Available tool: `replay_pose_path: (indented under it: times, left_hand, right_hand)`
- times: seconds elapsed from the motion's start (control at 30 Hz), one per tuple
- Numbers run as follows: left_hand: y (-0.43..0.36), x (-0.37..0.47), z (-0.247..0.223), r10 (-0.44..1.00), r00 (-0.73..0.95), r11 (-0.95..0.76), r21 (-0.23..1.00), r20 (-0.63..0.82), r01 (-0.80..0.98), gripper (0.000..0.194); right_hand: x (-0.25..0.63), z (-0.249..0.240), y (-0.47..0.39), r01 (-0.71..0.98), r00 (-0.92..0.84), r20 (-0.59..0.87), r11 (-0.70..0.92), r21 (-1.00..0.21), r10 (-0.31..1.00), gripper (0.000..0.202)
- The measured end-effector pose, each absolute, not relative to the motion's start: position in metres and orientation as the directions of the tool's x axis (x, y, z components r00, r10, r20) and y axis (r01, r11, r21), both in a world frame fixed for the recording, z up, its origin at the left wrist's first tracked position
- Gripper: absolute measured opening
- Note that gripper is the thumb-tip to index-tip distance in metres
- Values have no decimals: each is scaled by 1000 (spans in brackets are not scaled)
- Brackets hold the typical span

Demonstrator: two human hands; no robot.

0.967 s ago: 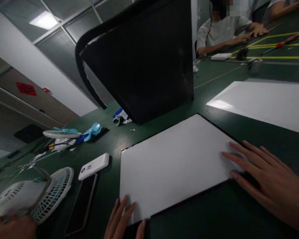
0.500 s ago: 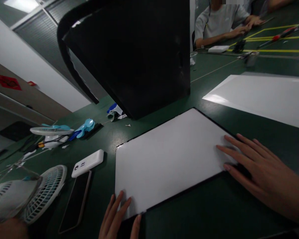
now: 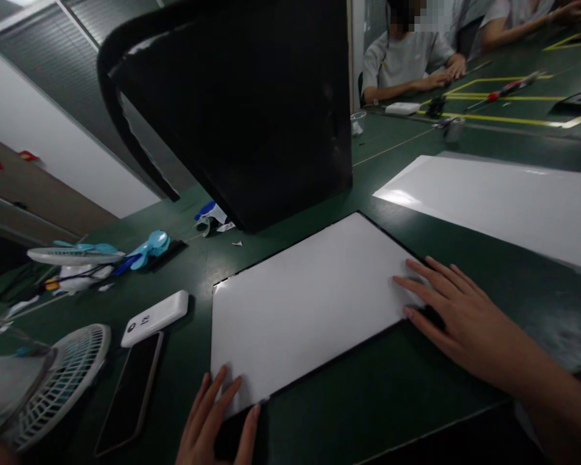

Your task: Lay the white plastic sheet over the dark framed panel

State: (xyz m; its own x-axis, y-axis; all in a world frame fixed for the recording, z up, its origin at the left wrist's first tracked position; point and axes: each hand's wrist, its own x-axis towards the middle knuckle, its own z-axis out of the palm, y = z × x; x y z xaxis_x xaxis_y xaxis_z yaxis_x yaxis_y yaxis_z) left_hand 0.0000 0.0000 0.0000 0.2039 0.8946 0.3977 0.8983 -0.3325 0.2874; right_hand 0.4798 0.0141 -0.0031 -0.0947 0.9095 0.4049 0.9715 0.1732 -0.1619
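A white rectangular sheet (image 3: 310,303) with a thin dark border lies flat on the green table (image 3: 368,400) in front of me. My left hand (image 3: 215,423) rests with spread fingers on the sheet's near left corner. Over at the sheet's right corner, my right hand (image 3: 458,313) lies flat, fingertips on the white surface. Neither hand grips anything.
A large black box-like object (image 3: 252,110) stands just behind the sheet. Left of it lie a white power bank (image 3: 155,318), a dark phone (image 3: 128,394), a white fan (image 3: 43,381) and blue items (image 3: 148,248). Another white sheet (image 3: 503,200) lies at right. A person (image 3: 407,61) sits at the far end.
The view has shifted, so the sheet and both hands appear further left in the frame. Both hands stay flat on the same corners of the sheet.
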Motion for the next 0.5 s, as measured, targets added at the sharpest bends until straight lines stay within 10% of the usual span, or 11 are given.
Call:
replay_pose_path:
  times: [0.5]
  left_hand:
    - [-6, 22, 8, 903, 70, -240, 362, 423, 901, 41]
  right_hand:
    - [502, 1, 4, 972, -152, 612, 231, -51, 776, 49]
